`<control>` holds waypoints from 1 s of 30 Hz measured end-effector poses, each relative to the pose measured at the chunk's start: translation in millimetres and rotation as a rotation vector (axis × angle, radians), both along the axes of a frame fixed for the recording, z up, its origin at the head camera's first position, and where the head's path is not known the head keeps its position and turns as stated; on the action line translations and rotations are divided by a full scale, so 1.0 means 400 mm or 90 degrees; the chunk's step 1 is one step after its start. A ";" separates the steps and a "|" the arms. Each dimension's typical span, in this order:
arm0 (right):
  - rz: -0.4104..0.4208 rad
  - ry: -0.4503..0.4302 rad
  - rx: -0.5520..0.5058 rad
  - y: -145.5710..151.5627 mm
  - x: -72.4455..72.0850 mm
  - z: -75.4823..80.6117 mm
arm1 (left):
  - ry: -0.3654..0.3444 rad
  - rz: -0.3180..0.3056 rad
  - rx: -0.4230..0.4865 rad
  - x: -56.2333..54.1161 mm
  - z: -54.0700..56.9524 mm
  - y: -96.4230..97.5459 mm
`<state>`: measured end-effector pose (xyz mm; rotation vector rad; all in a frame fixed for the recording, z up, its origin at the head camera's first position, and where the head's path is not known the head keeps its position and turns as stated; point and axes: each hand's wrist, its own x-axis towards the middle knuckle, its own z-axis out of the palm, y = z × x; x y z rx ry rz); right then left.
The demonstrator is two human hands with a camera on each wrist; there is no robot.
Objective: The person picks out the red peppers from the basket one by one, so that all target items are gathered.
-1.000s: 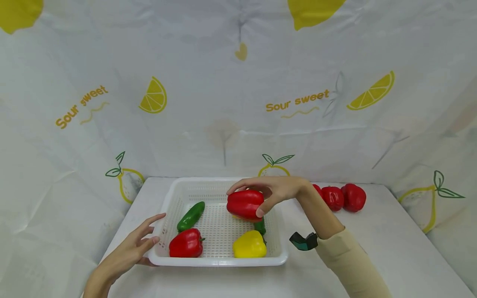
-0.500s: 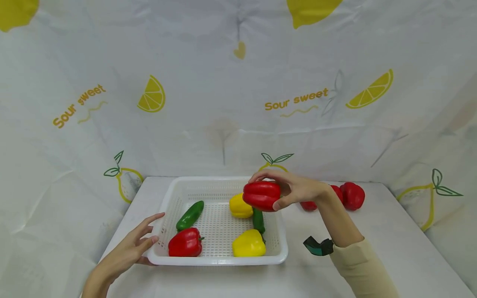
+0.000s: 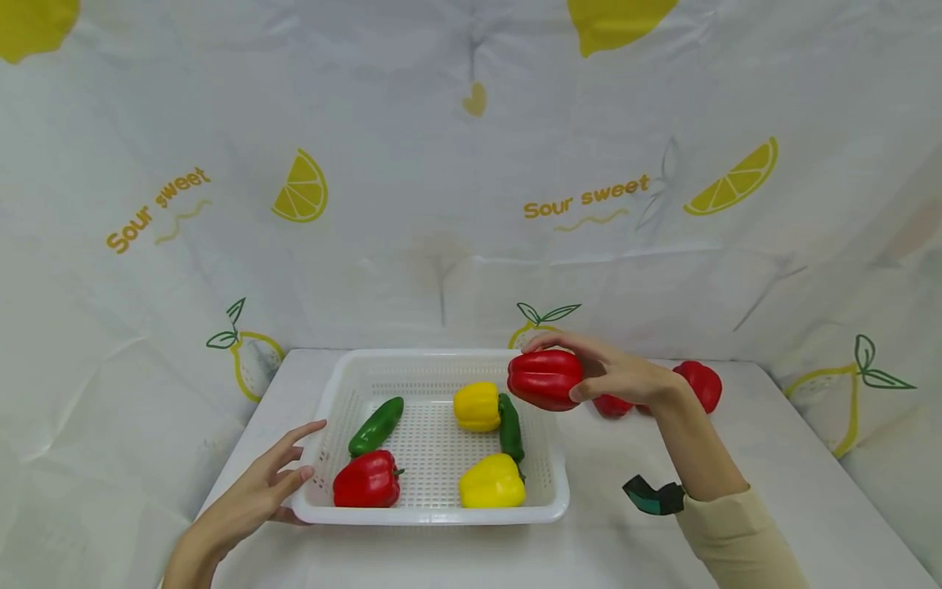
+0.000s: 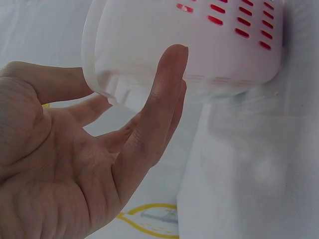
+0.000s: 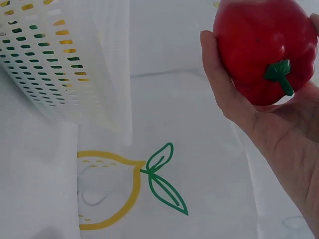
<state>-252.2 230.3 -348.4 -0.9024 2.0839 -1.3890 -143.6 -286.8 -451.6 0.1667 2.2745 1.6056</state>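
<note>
With the right hand (image 3: 621,375), gripping a red pepper (image 3: 543,379) near a white basket (image 3: 434,516); with the left hand (image 3: 253,487) loosely spread, touching the basket's left end.

The held pepper (image 3: 545,379) is red with a green stem (image 5: 280,74). The basket (image 3: 434,516) is white with a slotted pattern; inside it are a red pepper (image 3: 366,479), two yellow peppers (image 3: 491,483) and two green chillies (image 3: 377,427). More red peppers (image 3: 699,386) show against the white table (image 3: 765,491). The white cloth (image 3: 412,270) is printed with yellow lemons (image 3: 621,24), yellow slices (image 3: 302,192), a yellow heart (image 3: 475,100), green leaves (image 5: 167,191) and orange "Sour sweet" lettering (image 3: 587,198). The sleeve (image 3: 739,540) is beige, the wrist piece (image 3: 653,498) black and dark green
</note>
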 end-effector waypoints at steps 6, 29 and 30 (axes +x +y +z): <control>-0.010 0.029 -0.024 0.029 0.000 -0.005 | -0.003 0.004 -0.009 -0.001 -0.003 -0.001; -0.068 0.094 -0.080 0.077 0.006 -0.012 | -0.013 0.017 -0.023 0.001 -0.004 0.005; -0.066 0.096 -0.085 0.079 0.005 -0.014 | -0.012 0.016 -0.022 0.001 -0.003 0.005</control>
